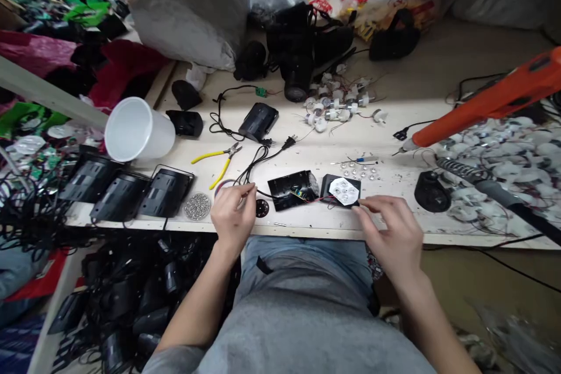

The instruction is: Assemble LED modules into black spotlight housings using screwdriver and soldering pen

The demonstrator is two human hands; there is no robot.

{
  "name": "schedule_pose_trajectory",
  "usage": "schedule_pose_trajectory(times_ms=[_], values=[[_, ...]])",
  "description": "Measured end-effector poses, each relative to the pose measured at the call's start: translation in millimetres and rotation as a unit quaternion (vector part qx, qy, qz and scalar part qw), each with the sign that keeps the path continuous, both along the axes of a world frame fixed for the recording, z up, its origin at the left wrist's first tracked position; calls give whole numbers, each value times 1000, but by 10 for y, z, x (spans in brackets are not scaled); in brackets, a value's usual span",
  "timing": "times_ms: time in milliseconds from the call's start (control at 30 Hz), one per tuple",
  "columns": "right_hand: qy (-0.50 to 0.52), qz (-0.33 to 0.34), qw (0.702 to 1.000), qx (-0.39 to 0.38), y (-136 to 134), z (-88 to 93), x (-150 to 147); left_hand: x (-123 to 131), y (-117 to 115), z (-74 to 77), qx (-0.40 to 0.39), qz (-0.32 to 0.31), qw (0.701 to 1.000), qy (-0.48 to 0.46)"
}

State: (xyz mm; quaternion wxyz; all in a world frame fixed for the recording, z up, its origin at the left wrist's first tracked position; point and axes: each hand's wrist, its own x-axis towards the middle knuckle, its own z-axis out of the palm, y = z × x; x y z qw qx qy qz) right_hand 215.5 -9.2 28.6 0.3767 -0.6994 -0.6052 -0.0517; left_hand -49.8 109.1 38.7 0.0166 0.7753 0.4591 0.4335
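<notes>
My left hand point(234, 213) is closed, thumb and forefinger pinched beside a black power cord point(250, 169); what sits between the fingertips is too small to make out. The cord runs to an opened black housing point(284, 194) with a small circuit board point(298, 193) and wires inside. Thin wires join it to a square black lamp head point(328, 181) carrying a white LED lens plate point(344, 191). At that lamp head's lower right corner, my right hand point(390, 228) grips with thumb and forefinger. A round black disc with holes point(262, 208) lies by my left hand.
Yellow-handled cutters point(223, 160), a dish of screws point(197, 207) and a white tub point(139, 130) stand left. Black housings point(164, 191) line the left edge. An orange electric screwdriver point(482, 102) and a soldering iron point(495, 191) reach in from the right, over piled white parts point(504, 146).
</notes>
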Motion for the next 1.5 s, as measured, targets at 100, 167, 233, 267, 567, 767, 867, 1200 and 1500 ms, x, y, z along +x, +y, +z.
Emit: schedule_pose_trajectory(times_ms=[100, 167, 233, 267, 567, 767, 867, 1200, 1500], values=[[-36, 26, 999, 14, 142, -38, -66, -38, -74, -21, -9, -1, 1000, -16], [-38, 25, 999, 17, 179, -94, -49, -36, -143, -34, -20, -9, 1000, -21], [-33, 25, 999, 14, 186, -143, -22, -52, -175, -40, -31, -7, 999, -22], [-30, 26, 999, 10, 187, -155, -11, -75, -170, -39, -34, 0, 999, -23], [9, 71, 997, 23, -158, -11, -129, -398, -112, -44, -157, -93, 976, 115], [73, 70, 981, -163, -721, -784, -9, -317, -106, -54, -219, -140, 942, 211], [77, -2, 979, -190, -640, -1207, 197, -291, 9, -23, -230, -148, 927, 259], [116, -51, 965, -232, -341, -1607, 252, -231, 202, 0, -263, -160, 905, 295], [111, -59, 959, -254, -465, -1647, 297, -222, 155, 29, -258, -136, 911, 292]])
